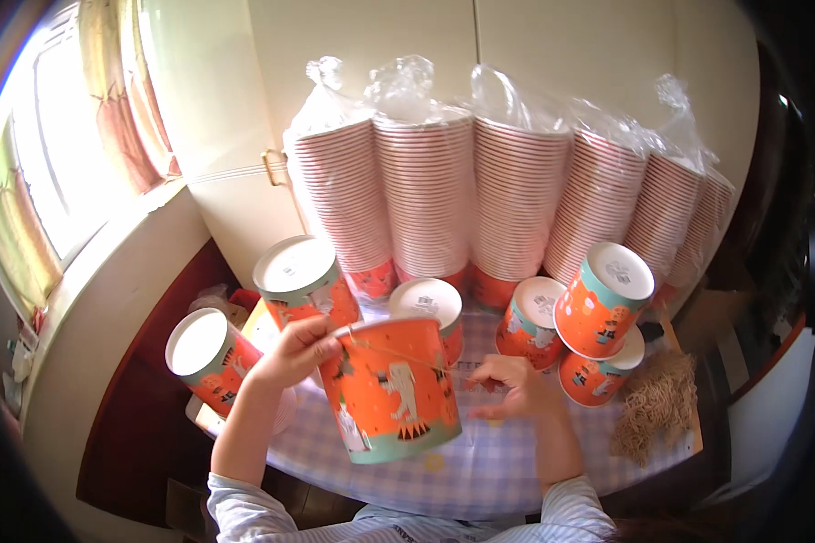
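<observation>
My left hand (pixel 301 351) is closed on the rim of an orange paper bucket (pixel 394 398) with a green base band and a printed white animal figure. The bucket is tilted above the checked tablecloth. A thin tan string (pixel 389 351) runs from the bucket's left rim, across its front, to my right hand (pixel 514 387). That hand's thumb and fingertips pinch the string's end, just right of the bucket. To the far right lies a heap of tan strings (pixel 656 407) on the table edge.
Upside-down orange buckets stand around the table, one (pixel 604 299) stacked on another (pixel 598 371) at the right. Tall nested bucket stacks (pixel 516 199) in clear plastic bags line the back. A checked tablecloth (pixel 353 475) covers the table. A curtained window (pixel 63 136) is at left.
</observation>
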Available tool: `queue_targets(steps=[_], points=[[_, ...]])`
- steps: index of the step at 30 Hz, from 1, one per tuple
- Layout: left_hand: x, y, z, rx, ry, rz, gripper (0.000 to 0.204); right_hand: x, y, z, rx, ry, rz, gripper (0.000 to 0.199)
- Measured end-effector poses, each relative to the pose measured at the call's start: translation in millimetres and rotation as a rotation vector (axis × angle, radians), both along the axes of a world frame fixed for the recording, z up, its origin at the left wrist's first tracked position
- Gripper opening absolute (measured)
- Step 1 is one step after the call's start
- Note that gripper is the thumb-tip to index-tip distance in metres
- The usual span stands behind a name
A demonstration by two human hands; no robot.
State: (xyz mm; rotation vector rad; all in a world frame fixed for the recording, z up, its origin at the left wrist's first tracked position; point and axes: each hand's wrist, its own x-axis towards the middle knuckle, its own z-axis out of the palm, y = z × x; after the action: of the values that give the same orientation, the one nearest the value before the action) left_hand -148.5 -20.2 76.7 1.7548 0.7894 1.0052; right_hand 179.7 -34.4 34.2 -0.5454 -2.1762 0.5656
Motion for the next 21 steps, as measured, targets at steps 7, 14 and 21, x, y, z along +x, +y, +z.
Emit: queue_targets(steps=[7, 14, 21], points=[[-40, 36, 63, -0.153, -0.370, 0.390, 0.023, -74, 30, 39, -0.091, 0.062, -0.003, 0.093], [-128, 137, 37, -0.193, -0.632, 0.325, 0.023, -157, 112, 84, -0.100, 0.240, 0.105, 0.092], [-115, 147, 22, -0.308, -0.673, 0.487, 0.022, -191, 123, 89, -0.187, 0.179, -0.215, 0.086]])
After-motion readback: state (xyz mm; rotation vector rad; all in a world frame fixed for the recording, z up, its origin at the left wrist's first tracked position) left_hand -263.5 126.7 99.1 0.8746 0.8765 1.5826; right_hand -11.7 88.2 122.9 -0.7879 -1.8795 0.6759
